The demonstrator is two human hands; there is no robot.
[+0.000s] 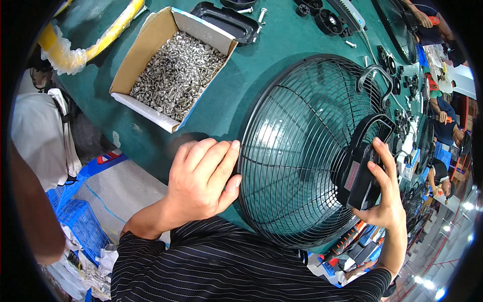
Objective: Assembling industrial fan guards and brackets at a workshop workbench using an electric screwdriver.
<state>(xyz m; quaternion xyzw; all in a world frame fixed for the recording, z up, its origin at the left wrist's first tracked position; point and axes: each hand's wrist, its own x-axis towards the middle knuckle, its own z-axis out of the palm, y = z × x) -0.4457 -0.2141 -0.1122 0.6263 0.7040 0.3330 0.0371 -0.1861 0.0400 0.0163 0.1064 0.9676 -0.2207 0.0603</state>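
A round black wire fan guard (pixel 297 163) stands tilted on edge at the green table, in front of my body. At its hub sits a black motor housing (pixel 354 176) with a loop-shaped handle part on top. My right hand (pixel 388 199) grips the housing from the right, fingers on its upper side and thumb at its lower end. My left hand (pixel 198 178) is at the guard's left rim, with fingertips and thumb closed against it. Beyond that hand, an open cardboard box (pixel 132 63) holds many small silver screws (pixel 178 70).
A black plastic tray (pixel 236 22) and loose bolts (pixel 262 16) lie behind the box. A yellow plastic-wrapped tube (pixel 108 40) is at the far left. Blue crates (pixel 83 226) stand on the floor at left. Other people (pixel 445 121) work along the right side among black fan parts.
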